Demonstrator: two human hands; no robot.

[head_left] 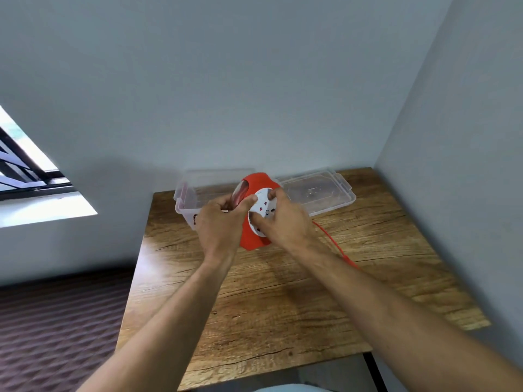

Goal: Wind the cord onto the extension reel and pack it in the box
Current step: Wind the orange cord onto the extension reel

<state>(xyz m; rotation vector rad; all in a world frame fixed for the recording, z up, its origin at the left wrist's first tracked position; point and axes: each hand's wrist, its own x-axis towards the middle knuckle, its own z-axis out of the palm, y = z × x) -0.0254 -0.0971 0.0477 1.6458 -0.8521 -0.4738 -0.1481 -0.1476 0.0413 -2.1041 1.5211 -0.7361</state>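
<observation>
A red extension reel (256, 182) with a white socket face (264, 209) is held upright above the wooden table (283, 292). My left hand (219, 222) grips the reel's left side, thumb on the white face. My right hand (285, 222) curls its fingers round the white face's rim. A red cord (336, 244) trails from the reel to the right across the table and disappears under my right forearm. Behind the reel stands a clear plastic box (184, 199), partly hidden by my hands.
The box's clear lid (319, 193) lies flat at the back right of the table. Walls close the table in at the back and right. A window (25, 168) is at the left, and patterned flooring lies below the table's left edge.
</observation>
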